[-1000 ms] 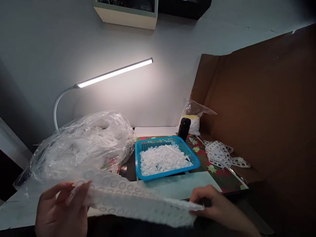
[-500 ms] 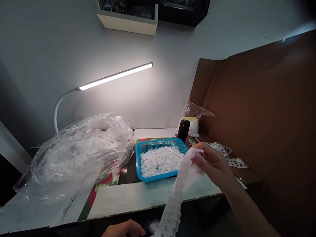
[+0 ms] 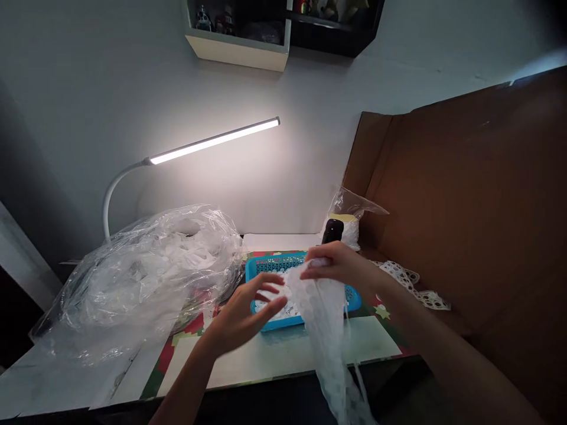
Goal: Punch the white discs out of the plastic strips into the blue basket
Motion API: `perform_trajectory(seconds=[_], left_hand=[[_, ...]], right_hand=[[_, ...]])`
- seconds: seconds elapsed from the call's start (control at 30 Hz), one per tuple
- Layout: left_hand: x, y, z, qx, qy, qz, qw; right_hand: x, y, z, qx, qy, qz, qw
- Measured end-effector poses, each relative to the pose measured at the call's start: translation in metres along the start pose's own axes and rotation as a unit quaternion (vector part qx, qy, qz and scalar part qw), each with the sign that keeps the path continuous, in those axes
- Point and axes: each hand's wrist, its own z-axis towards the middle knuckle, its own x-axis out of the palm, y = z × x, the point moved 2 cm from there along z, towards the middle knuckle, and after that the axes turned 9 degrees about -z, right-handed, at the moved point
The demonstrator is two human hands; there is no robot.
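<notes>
My right hand (image 3: 334,264) pinches the upper end of a long, thin white strip of translucent material (image 3: 325,330), patterned with round spots. The strip hangs down over the table's front edge and out of the bottom of the view. To its left, my left hand (image 3: 248,310) is raised with fingers apart, holding nothing, close to the strip. Behind both hands stands a blue plastic basket (image 3: 250,268) full of small white discs (image 3: 290,307). My hands and the strip hide much of the basket's right side.
A big clear plastic bag (image 3: 146,283) of white material fills the table's left. At the back right are a dark bottle-like object (image 3: 333,230) and a small bag of white bits (image 3: 352,230). Perforated white strips (image 3: 398,273) lie beside a tall cardboard panel (image 3: 465,195). A lamp (image 3: 217,141) shines above.
My left hand has risen from the bottom edge to beside the strip, its fingers spread. My right hand has moved left with the strip, now over the basket. The view has shifted slightly.
</notes>
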Motion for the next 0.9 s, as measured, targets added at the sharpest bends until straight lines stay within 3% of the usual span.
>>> perform_trajectory(seconds=[0.1,0.23,0.37,0.5,0.63,0.73,0.9], left_hand=[[-0.005,0.025,0.054,-0.012,0.026,-0.041,0.999],[-0.014,0.065,0.104,-0.068,0.046,-0.098,0.992],[-0.025,0.078,0.114,-0.090,0.068,-0.128,0.985],[-0.032,0.063,0.114,-0.090,0.089,-0.159,0.979],[-0.040,0.058,0.134,-0.061,0.095,-0.148,0.982],[-0.042,0.078,0.154,-0.067,0.095,-0.101,0.988],[-0.036,0.121,0.166,-0.074,0.072,0.052,0.993]], right_hand=[[0.015,-0.041,0.038,0.026,0.064,0.074,0.995],[0.027,-0.084,0.063,0.051,0.082,0.113,0.989],[0.030,-0.104,0.053,0.074,0.105,0.184,0.975],[0.025,-0.102,0.037,0.074,0.079,0.253,0.961],[0.019,-0.102,0.041,0.097,0.029,0.319,0.942],[0.025,-0.119,0.056,0.142,0.002,0.292,0.946],[0.056,-0.161,0.078,0.191,0.006,0.251,0.949]])
